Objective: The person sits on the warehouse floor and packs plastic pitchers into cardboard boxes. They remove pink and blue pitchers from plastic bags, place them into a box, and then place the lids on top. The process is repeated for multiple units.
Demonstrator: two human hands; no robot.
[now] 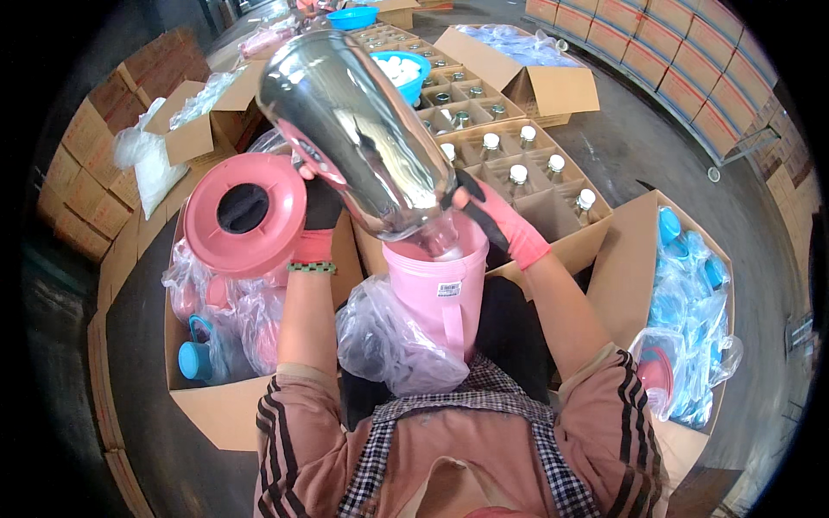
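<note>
A large mirror-silver flask liner (350, 129) is tilted, its narrow neck with a white cap (448, 254) down in the mouth of a pink jug casing (436, 293). The casing stands upright between my knees, handle toward me. My gloved left hand (321, 203) grips a pink ring-shaped base (200, 226) with a dark round pad in its middle; its fingers also touch the liner's side. Gloved too, my right hand (496, 216) is closed on the liner's shoulder, just above the casing rim. Crumpled clear plastic (384, 341) lies against the casing.
On my left, a carton (211, 401) holds bagged pink and blue parts; another carton (626, 276) on the right holds blue ones. Ahead stands a divided carton (553, 203) of white-capped liners, near a blue basin (414, 86) of white caps. Stacked boxes (635, 43) line the back right.
</note>
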